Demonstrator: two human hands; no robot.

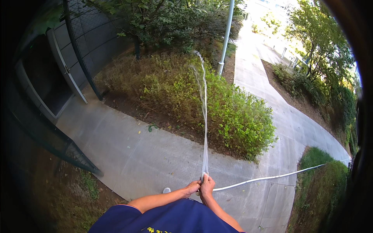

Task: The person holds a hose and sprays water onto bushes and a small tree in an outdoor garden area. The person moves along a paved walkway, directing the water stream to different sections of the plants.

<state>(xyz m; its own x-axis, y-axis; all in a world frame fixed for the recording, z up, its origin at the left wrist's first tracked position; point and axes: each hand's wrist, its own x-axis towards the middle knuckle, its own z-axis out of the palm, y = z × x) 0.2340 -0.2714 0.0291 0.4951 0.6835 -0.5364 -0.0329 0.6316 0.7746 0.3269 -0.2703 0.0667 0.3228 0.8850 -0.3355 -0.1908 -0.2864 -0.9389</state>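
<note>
Near the body, my left hand [192,188] and my right hand [207,185] are together around the end of a white hose [262,179]. A jet of water [205,128] leaves the hose end between my hands and arcs forward over a low hedge [242,122], breaking up near the hedge's far side. The hose trails off to the right, over the paving and a grass strip. My fingers and arms partly hide the part of the hose that I grip.
A paved path [140,148] runs along the hedge. A metal pole [225,43] stands behind it. At left are an open door [65,68] and a green mesh fence panel [78,157]. A grass strip [314,174] with a shrub borders the right side.
</note>
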